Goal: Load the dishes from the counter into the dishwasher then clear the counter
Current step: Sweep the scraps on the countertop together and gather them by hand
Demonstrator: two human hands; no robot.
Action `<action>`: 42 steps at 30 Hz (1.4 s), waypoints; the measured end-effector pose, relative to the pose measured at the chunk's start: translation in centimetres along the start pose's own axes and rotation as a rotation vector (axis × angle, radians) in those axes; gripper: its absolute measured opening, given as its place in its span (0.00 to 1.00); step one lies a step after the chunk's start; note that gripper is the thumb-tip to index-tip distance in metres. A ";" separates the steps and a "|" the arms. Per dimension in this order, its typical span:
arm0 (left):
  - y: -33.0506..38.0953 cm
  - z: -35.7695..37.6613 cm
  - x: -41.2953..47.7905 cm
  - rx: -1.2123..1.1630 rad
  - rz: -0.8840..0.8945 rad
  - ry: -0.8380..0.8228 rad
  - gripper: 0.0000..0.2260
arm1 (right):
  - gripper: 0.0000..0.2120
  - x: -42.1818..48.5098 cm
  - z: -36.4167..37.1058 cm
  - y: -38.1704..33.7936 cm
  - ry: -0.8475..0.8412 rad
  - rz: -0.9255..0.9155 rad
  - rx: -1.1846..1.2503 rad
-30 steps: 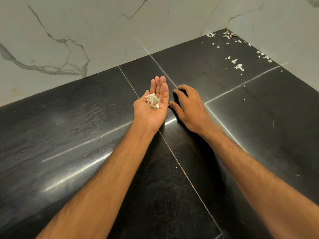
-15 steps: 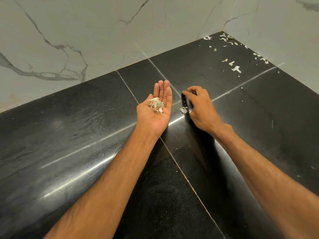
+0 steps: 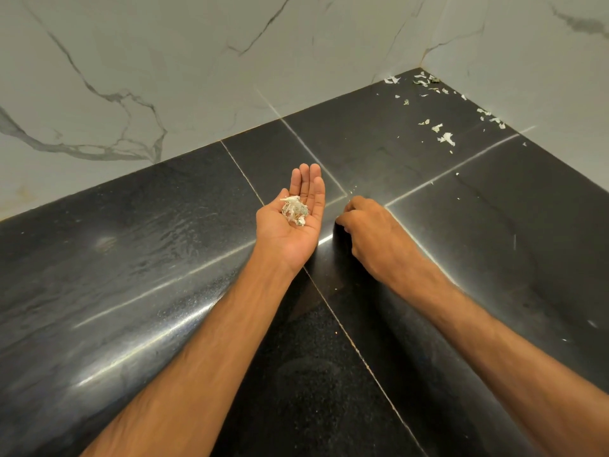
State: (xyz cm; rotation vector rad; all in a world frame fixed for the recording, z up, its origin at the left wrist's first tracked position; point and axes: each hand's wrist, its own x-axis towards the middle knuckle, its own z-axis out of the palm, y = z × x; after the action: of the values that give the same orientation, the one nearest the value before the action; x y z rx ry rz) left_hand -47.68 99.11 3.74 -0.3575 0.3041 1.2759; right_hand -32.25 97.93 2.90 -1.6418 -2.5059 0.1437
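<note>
- The left hand is facing palm up at centre, fingers straight and together, carrying pale scraps.
- The right hand is curling knuckles-up on the black tabletop; its fingertips are hidden, so I cannot tell if it is pinching anything.
- Loose bits are lying upper right, too small to identify.

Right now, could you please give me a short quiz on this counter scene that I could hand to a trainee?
1. True or false: the left hand is palm up with a small pile of scraps on it.
2. Where do most of the loose scraps lie? A: at the near edge. B: in the far corner. C: under the left forearm.
3. Fill the gap: the right hand, down at the black counter, has its fingers ____.

Key: 1 true; 2 B; 3 curled.
</note>
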 end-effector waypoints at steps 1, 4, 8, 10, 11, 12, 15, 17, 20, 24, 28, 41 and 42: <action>0.1 0.0 0.0 0.008 0.004 0.001 0.18 | 0.10 0.3 -0.3 -0.2 -0.013 0.011 -0.017; 0.2 0.2 0.0 0.000 0.010 0.007 0.18 | 0.09 1.4 -1.2 -0.7 -0.049 0.053 -0.039; 0.2 0.3 -0.3 0.014 0.013 0.005 0.18 | 0.09 1.9 -1.9 -1.6 -0.080 0.119 -0.055; 0.2 0.2 -0.4 0.014 0.016 0.006 0.18 | 0.07 1.8 -2.1 -2.1 -0.080 0.151 -0.079; 0.2 0.1 -0.5 0.018 0.018 0.008 0.18 | 0.05 1.7 -2.2 -2.4 -0.073 0.171 -0.089; 0.2 0.0 -0.7 0.022 0.018 0.011 0.18 | 0.06 1.4 -2.1 -2.8 -0.059 0.191 -0.088; 0.4 -0.3 -1.0 0.034 0.016 0.027 0.18 | 0.09 1.1 -1.5 -3.6 -0.017 0.235 -0.057; 0.3 -0.5 -1.2 0.051 0.018 0.033 0.18 | 0.06 1.7 -1.0 -2.7 0.045 0.284 0.027; 0.1 -0.7 -1.5 0.068 0.023 0.047 0.18 | 0.10 2.7 -1.4 0.2 0.117 0.509 0.400; -0.5 -1.4 -1.3 0.094 0.010 0.060 0.19 | 0.06 1.8 -4.2 1.8 0.224 0.698 1.151; -1.9 -1.7 -1.5 0.138 -0.017 0.058 0.20 | 0.07 0.0 -6.6 0.3 0.156 0.592 1.348; -4.9 -1.3 -1.6 0.161 -0.069 0.003 0.19 | 0.12 -2.6 -4.9 -2.8 0.312 0.475 0.825; -5.0 -1.3 -1.7 0.157 -0.069 0.004 0.19 | 0.12 -2.8 -4.9 -2.8 0.322 0.487 0.818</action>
State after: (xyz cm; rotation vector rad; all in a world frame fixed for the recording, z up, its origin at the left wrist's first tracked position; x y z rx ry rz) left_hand -43.31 95.79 3.72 -0.2343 0.3893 1.1755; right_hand -32.86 94.25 8.00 -1.6551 -1.4548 0.7635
